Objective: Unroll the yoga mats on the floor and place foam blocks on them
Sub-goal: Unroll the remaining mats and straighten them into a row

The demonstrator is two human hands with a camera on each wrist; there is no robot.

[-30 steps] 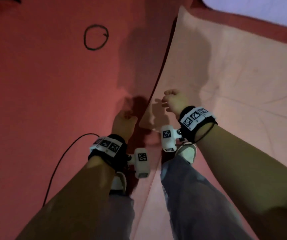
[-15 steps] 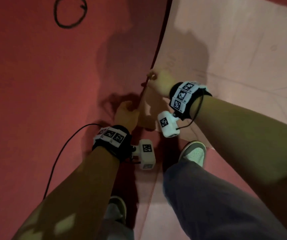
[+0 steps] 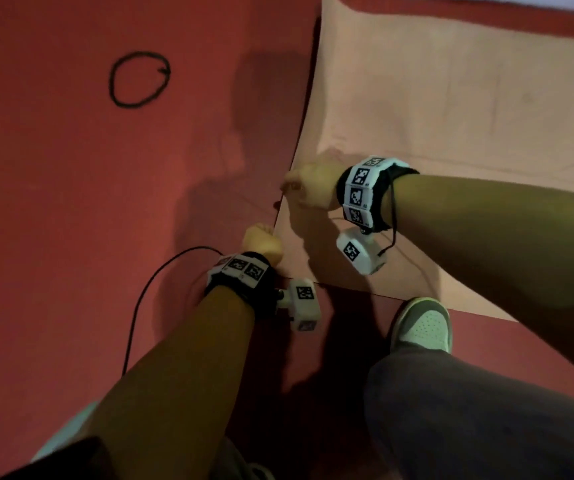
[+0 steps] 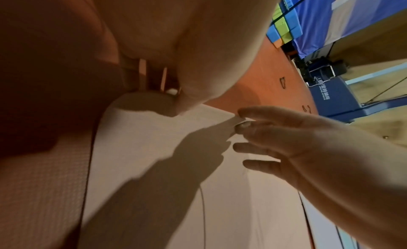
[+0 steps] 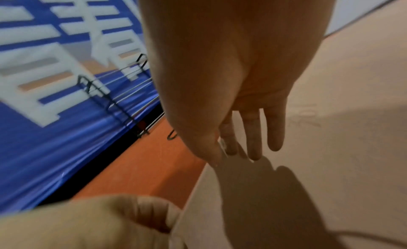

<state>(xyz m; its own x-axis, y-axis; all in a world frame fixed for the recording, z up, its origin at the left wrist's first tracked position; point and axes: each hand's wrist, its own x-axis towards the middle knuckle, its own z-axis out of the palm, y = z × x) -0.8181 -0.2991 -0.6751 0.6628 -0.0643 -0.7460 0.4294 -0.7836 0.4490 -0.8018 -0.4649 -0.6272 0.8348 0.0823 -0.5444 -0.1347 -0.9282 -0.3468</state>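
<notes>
From the head view, a pale pink yoga mat [image 3: 452, 109] lies on the red floor [image 3: 53, 202], which carries a hand-drawn black circle [image 3: 139, 79]. The left hand [image 3: 262, 242] and the right hand [image 3: 308, 188] both sit on the mat's left edge near its corner. Both wrists wear bands with black-and-white square markers. A white shoe [image 3: 422, 323] stands just beside the mat's near edge.

In the left wrist view, the right hand [image 4: 286, 141] pinches the mat [image 4: 154, 165] edge between thumb and forefinger, other fingers [image 4: 259, 163] loosely spread. A blue pad [image 4: 337, 94] carries white writing, too small to read. Blue and green foam blocks [image 4: 284, 26] are stacked well apart.

In the right wrist view, the left hand [image 5: 88, 223] grips the mat [image 5: 330, 148] edge with curled fingers [image 5: 154, 212]. A blue banner [image 5: 44, 78] has large white characters, blurred.
</notes>
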